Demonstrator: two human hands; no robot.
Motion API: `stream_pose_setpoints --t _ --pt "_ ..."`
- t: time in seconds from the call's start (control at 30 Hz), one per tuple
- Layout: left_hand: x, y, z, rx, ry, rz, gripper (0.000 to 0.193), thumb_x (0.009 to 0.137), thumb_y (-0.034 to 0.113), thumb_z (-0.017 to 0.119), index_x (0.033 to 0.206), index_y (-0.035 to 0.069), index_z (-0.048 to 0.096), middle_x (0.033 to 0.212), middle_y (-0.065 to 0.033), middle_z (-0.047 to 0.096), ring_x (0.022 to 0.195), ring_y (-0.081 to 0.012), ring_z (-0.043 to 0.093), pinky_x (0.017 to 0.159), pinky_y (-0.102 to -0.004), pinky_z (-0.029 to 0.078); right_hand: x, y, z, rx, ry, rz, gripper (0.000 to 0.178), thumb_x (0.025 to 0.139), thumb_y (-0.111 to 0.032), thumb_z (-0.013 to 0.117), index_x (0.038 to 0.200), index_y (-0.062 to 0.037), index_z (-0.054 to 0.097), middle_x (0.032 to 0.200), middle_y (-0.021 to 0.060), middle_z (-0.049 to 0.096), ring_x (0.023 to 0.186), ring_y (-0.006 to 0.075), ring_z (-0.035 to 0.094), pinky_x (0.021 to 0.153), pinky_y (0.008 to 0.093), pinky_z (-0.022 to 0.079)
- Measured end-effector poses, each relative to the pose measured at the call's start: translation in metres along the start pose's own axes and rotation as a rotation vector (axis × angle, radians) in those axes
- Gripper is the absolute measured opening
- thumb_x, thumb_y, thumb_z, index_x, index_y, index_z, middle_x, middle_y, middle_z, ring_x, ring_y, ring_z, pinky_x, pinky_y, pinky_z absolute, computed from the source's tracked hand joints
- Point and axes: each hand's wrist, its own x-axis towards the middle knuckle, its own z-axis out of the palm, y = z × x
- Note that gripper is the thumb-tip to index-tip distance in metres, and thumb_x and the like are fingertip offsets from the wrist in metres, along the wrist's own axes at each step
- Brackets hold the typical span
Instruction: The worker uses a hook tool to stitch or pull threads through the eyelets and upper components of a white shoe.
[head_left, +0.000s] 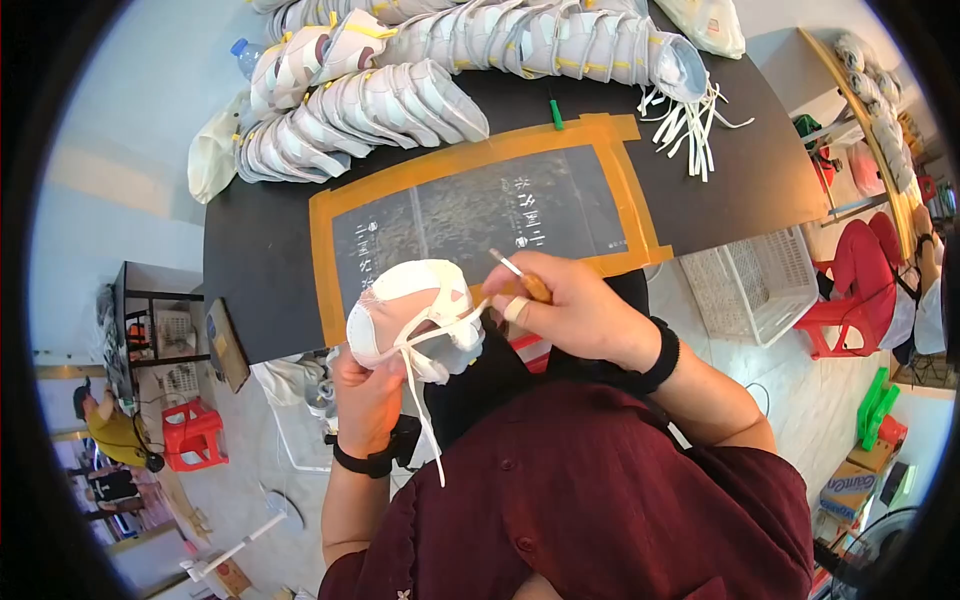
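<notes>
A cream and pale pink shoe upper [383,312] is held up in front of my body, off the near edge of the table. My left hand [368,405] is closed on its lower left side. A flat white shoelace [428,440] crosses the upper, and one loose end hangs down. My right hand [585,315] pinches the other part of the lace just right of the upper. The same hand also grips a small wooden-handled tool [537,288] with a thin metal shaft pointing up and left; the kind of tip cannot be made out.
A dark table [740,150] carries a clear sheet [480,215] edged with orange tape. Stacked shoe uppers [375,115] lie along its far side. Loose laces [695,130] and a green-handled tool [556,115] are there too. A white plastic basket [745,290] stands right; other people sit farther off.
</notes>
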Motion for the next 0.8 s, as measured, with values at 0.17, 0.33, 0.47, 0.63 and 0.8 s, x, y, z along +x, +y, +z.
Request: stream_pose_setpoints --t 0.17,0.33,0.47,0.63,0.8 --pt "-0.003 0.005 -0.002 -0.001 0.023 0.036 0.042 0.084 0.003 0.071 0.124 -0.001 0.059 0.120 -0.0092 0.065 0.109 -0.0179 0.062 0.097 -0.0354 0.049 -0.016 -0.017 -0.010 0.115 0.246 -0.045 0.012 0.096 -0.011 0.059 0.104 -0.0017 0.063 0.093 0.0006 0.062 0.082 0.0069 0.054 0.076 0.0249 0.046" --pt "-0.005 0.013 -0.003 0.120 0.044 0.068 0.042 0.084 0.007 0.072 0.123 -0.001 0.059 0.118 -0.0070 0.065 0.105 -0.0151 0.062 0.093 -0.0312 0.048 -0.031 -0.031 -0.007 0.027 0.061 -0.193 0.018 0.099 -0.018 0.060 0.100 -0.0008 0.063 0.093 0.0043 0.066 0.084 0.0084 0.059 0.078 0.0250 0.048" --pt "-0.011 0.021 0.004 0.322 0.060 0.130 0.040 0.082 0.012 0.075 0.118 -0.001 0.062 0.110 -0.0043 0.065 0.096 -0.0119 0.060 0.087 -0.0260 0.045 -0.030 -0.024 -0.004 -0.033 0.106 -0.245 0.016 0.099 -0.017 0.058 0.098 -0.0016 0.064 0.087 0.0047 0.067 0.084 0.0126 0.062 0.076 0.0271 0.049" --pt "-0.017 0.026 0.002 0.550 0.024 0.310 0.032 0.079 0.012 0.075 0.107 -0.001 0.065 0.094 -0.0031 0.062 0.083 -0.0112 0.056 0.074 -0.0249 0.043 -0.034 -0.028 0.006 -0.225 0.183 -0.382 0.007 0.091 -0.009 0.066 0.096 -0.0039 0.067 0.087 0.0074 0.065 0.083 0.0206 0.062 0.074 0.0306 0.050" --pt "-0.015 0.023 0.024 0.567 0.136 0.358 0.022 0.081 0.009 0.073 0.099 -0.002 0.065 0.086 -0.0036 0.058 0.075 -0.0130 0.053 0.066 -0.0269 0.040 -0.032 -0.030 0.022 -0.276 0.187 -0.425 0.013 0.087 -0.013 0.072 0.098 -0.0066 0.068 0.087 0.0073 0.063 0.081 0.0236 0.063 0.072 0.0330 0.051"
